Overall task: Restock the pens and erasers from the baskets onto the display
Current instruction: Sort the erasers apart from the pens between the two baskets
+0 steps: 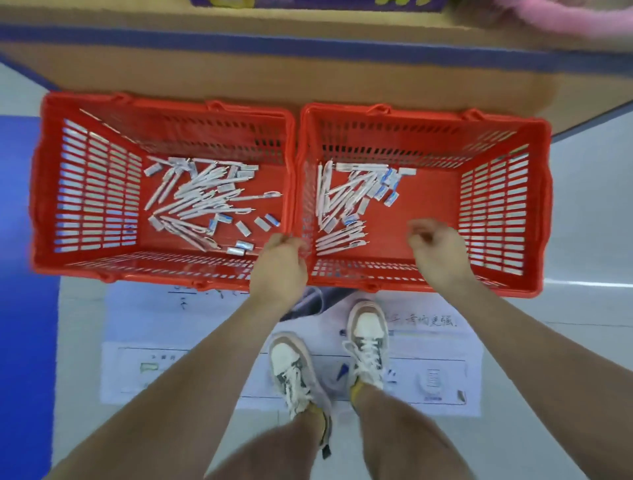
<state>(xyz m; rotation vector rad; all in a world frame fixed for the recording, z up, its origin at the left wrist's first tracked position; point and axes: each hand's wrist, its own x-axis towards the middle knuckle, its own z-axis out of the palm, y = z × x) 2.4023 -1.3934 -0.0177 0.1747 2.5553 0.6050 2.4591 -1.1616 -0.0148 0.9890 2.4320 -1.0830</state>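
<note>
Picking stage: your right hand hangs loosely curled, empty, above the right basket. Left hand: grip unclear. Pinch those pens next.

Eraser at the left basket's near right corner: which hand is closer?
Left. The left hand is just right of the eraser, at the left basket's right rim; the right hand is over the right basket.

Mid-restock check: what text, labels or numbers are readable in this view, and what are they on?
None can be quoted.
Floor sheets: handwritten characters and printed forms, too blurred.
Erasers in the right basket: blue wrapper print, too small.
Purple pack at top edge: yellow lettering, cut off.
</note>
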